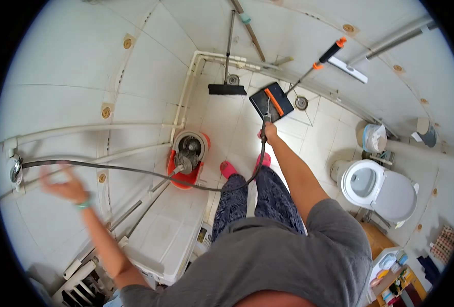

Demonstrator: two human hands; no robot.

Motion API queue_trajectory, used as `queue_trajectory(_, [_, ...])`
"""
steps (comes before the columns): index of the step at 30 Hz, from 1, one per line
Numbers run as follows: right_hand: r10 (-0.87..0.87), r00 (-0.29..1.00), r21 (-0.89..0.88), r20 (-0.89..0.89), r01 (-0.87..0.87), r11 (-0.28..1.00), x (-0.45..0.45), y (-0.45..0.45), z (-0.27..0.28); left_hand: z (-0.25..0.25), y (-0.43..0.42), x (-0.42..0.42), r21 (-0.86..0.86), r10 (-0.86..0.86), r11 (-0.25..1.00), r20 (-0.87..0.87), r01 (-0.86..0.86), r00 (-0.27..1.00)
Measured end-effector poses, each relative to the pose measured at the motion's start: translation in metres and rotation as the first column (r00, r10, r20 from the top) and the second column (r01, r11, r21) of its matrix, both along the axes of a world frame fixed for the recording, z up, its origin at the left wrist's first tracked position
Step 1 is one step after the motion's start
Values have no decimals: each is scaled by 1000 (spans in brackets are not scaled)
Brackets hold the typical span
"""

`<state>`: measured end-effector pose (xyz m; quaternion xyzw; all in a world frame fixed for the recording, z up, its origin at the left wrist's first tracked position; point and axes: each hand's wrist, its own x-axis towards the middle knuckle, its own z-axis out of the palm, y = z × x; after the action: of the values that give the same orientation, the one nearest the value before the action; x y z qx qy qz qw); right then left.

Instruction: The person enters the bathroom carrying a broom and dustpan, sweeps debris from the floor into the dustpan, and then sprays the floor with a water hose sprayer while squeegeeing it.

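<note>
My right hand (270, 132) is wrapped round a hose nozzle (266, 119), whose tip points at a black dustpan (260, 102) with an orange edge. A thin streak at the tip looks like water falling on the pan. From the nozzle a dark hose (150, 172) loops past my legs and runs left to a wall tap (16, 171). My left hand (68, 185), blurred by motion, is near the hose's tap end. Its fingers look apart, with nothing visible in them. The dustpan's long handle (329, 53) leans toward the back wall.
A black broom (227, 89) stands by the back wall, near a floor drain (232, 80); another drain (301, 103) is beside the dustpan. A red mop bucket (191, 178) stands left of my feet, by a white washing machine (168, 230). The toilet (346, 180) and a bin (362, 138) are right.
</note>
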<state>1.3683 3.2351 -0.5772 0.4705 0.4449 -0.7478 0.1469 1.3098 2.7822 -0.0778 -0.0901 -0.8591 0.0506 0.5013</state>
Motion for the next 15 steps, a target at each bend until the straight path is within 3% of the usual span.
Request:
queue_trajectory(1, [51, 997, 46, -54, -49, 998, -4, -1, -15, -61, 30, 9, 372, -136, 928, 357, -7, 924])
queue_trajectory(2, [84, 993, 60, -81, -80, 995, -6, -1, -13, -151, 36, 22, -189, 228, 970, 494, -152, 839])
queue_trajectory(3, [118, 986, 76, -115, -110, 991, -13, -4, -9, -215, 70, 20, 39, -75, 997, 762, 70, 643])
queue_trajectory(4, [157, 985, 107, -75, -149, 983, -20, -6, -7, -278, 116, 14, 325, -378, 923, 867, 206, 325])
queue_trajectory(5, [197, 980, 140, -29, -192, 971, -26, -7, -2, -358, 149, 12, 719, -762, 616, 647, -322, -13])
queue_trajectory(6, [196, 980, 141, -19, -192, 971, -34, -11, 11, -369, 200, 8, 637, -813, 536, 566, -555, -136])
queue_trajectory(8, [187, 982, 163, -20, -181, 970, -52, -21, 32, -470, 253, 5, 639, -833, 525, 522, -562, -184])
queue_trajectory(9, [180, 983, 180, -30, -172, 968, -62, -24, 32, -426, 291, -1, 348, -966, 86, 259, -933, 7])
queue_trajectory(11, [412, 911, 498, 27, -370, 784, -82, -26, 33, -434, 310, -22, 286, -991, -131, -20, -949, 131])
queue_trajectory(12, [480, 876, 520, 40, -429, 739, -95, -24, 34, -441, 316, -33, 399, -990, -87, 66, -913, 124])
queue_trajectory(14, [557, 819, 558, 141, -530, 639, -125, -33, 72, -455, 318, -56, 401, -992, -116, -1, -909, 127])
queue_trajectory(15, [749, 590, 701, 301, -669, 246, -140, -21, 47, -457, 316, -64, 382, -989, -139, -12, -914, 146])
